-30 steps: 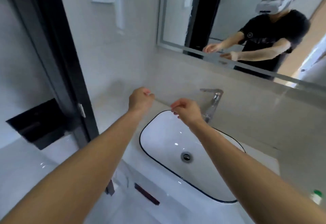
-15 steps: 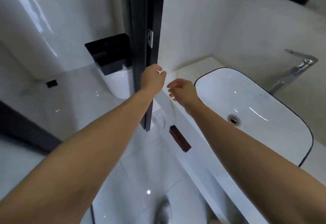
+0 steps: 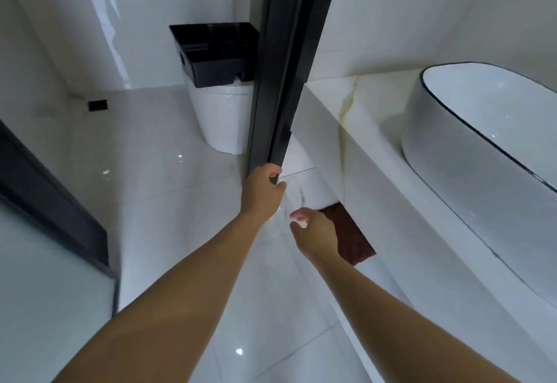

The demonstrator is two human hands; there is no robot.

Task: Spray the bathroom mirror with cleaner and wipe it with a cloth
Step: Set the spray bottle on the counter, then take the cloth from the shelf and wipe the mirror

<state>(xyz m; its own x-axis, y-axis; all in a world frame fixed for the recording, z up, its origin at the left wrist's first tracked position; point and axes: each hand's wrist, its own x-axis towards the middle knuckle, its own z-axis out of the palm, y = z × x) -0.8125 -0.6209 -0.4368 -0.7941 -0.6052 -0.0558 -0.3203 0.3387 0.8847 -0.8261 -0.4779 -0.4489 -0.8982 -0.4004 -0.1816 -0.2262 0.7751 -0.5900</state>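
The mirror, the cleaner bottle and any full cloth are out of view. My left hand reaches down toward the floor beside the foot of the black door frame, its fingers curled closed. My right hand is just right of it and lower, in front of the vanity's side, with its fingertips pinched on a small white piece. What that piece is cannot be told. The two hands are a short gap apart.
A white basin with a black rim sits on the marble counter at right. A dark opening shows under the vanity. A white toilet with a black box on it stands behind the frame. Glossy white floor tiles lie below.
The view has swung from the mirror and tap down and left to the floor. Both hands have dropped from above the basin to low beside the door frame.
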